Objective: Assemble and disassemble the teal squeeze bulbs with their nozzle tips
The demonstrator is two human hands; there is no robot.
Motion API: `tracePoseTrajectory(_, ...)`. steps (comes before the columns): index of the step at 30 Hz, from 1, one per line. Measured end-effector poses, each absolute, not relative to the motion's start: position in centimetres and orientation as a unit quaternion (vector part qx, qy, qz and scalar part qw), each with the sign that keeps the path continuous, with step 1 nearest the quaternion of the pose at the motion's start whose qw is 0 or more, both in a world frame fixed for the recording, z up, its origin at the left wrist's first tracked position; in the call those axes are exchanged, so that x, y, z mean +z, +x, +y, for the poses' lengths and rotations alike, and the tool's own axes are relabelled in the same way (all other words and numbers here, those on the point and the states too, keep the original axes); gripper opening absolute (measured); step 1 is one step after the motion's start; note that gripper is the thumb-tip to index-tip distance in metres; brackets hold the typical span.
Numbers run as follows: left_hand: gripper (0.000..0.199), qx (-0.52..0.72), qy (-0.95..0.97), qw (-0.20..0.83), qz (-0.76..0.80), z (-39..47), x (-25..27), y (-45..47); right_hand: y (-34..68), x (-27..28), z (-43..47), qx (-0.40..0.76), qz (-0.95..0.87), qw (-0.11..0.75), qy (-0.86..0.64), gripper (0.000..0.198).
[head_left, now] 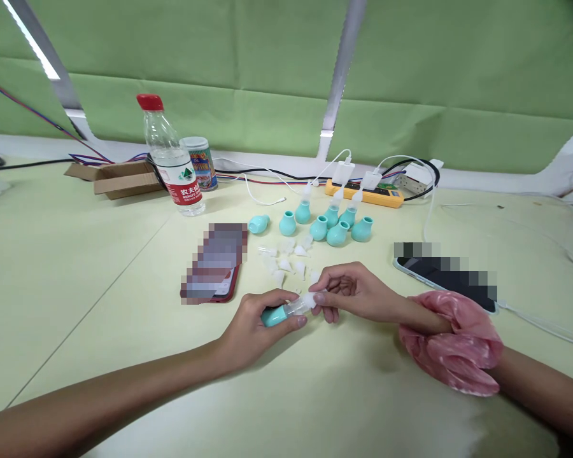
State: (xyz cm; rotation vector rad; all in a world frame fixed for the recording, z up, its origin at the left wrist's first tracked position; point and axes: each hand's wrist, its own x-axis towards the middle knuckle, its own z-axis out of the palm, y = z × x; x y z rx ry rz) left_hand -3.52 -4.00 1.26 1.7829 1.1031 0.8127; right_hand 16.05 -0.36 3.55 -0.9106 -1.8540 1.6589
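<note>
My left hand (262,321) is wrapped round the teal bulb of a nasal aspirator (274,315). A clear tube (296,306) sticks out of the bulb, pointing right. At the tube's far end, my right hand (346,294) pinches a whitish tip (309,300) between thumb and fingers; whether it is fully seated is hidden. Just beyond my hands lie several loose white tips (285,264) and clear pieces (268,252). Farther back stand several teal bulbs (337,234), some open at the neck, others with a clear tube and tip (335,198) fitted. One teal bulb (258,224) lies on its side.
Left of the loose tips lies a red-edged phone (224,286); another phone (444,283), with a white cable, lies right. Behind are a water bottle (184,172), a can (201,164), a cardboard box (127,181) and a yellow power strip (379,196). A pink scrunchie (453,343) circles my right wrist.
</note>
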Motion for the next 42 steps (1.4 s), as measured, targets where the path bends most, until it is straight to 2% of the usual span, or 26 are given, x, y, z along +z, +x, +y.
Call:
tracePoseTrajectory(8, 0.028, 0.332, 0.742, 0.396, 0.427, -4.3, 0.9, -3.6, 16.5, 3.5, 0.1, 0.640, -0.658, 0.199, -0.343, 0.023)
tracePoseTrajectory(20, 0.027, 0.316, 0.800, 0.362, 0.359, -4.2, 0.7, -3.4, 16.5, 3.3, 0.6, 0.686, -0.639, 0.147, -0.315, 0.015)
tracePoseTrajectory(28, 0.026, 0.325, 0.797, 0.365, 0.354, -4.3, 0.7, -3.5, 16.4, 3.1, 0.5, 0.701, -0.619, 0.164, -0.315, 0.017)
tracePoseTrajectory(34, 0.028, 0.365, 0.771, 0.355, 0.383, -4.3, 0.9, -3.4, 15.6, 3.9, -0.5, 0.648, -0.624, 0.245, -0.362, 0.022)
tracePoseTrajectory(38, 0.036, 0.410, 0.789, 0.323, 0.324, -4.1, 1.2, -3.9, 16.2, 5.5, -0.7, 0.621, -0.620, 0.287, -0.385, 0.024)
tracePoseTrajectory(42, 0.033, 0.418, 0.843, 0.206, 0.268, -3.3, 1.2, -4.4, 18.0, 8.2, -0.3, 0.446, -0.674, 0.396, -0.436, 0.023)
